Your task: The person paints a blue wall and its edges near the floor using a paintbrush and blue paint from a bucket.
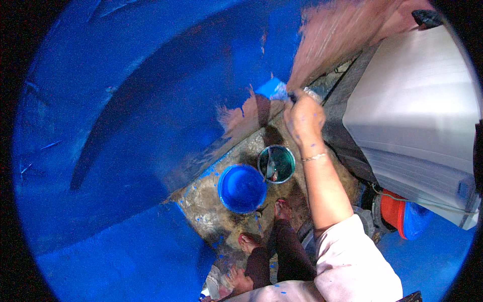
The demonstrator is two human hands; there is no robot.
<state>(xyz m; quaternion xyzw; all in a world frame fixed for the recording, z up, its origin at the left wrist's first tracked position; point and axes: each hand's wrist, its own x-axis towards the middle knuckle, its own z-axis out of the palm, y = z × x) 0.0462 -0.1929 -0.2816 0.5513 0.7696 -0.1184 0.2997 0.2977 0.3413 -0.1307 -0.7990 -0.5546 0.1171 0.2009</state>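
Note:
My right hand [306, 118] reaches forward with its fingers closed around a small dark tool, which looks like a paintbrush [292, 96]. It is up against the wall where blue paint [201, 85] meets bare pinkish plaster [347, 32]. A bright wet-looking blue patch [272, 88] lies just left of the hand. Low in the view, my left hand [238, 280] rests beside my leg, fingers apart, next to a crumpled whitish thing [213, 283]. On the floor between wall and feet stands a basin of blue paint [242, 189], with a green-lined bucket [283, 163] touching or close beside it.
A large grey-white covered object [417, 100] rises on the right, close to my arm. Below it are a red bucket [392, 211] and a blue one [416, 220]. Blue drops spot the concrete floor [201, 201]. My bare feet [283, 208] are near the basin.

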